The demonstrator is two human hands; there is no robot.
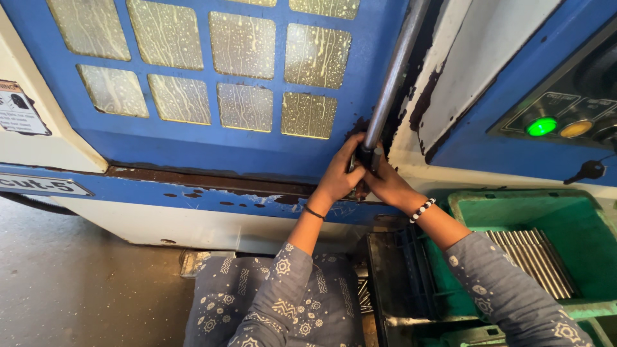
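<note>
Both hands meet at the bottom end of a long grey metal handle bar [393, 71] fixed on a blue machine door [212, 151]. My left hand [339, 175] is wrapped around the bar's lower end from the left, a thin dark band on its wrist. From the right, my right hand [387, 182] grips the same spot and wears a black-and-white bead bracelet. Both arms have grey-blue patterned sleeves. The door has a grid of wet, spattered window panes [247, 45].
To the right is a control panel with a lit green button [541, 126], an amber button [576, 128] and a key [588, 171]. Below it a green crate [565, 218] holds several metal rods [533, 260]. A dark tray [389, 283] sits beside it; grey floor [83, 283] at the left.
</note>
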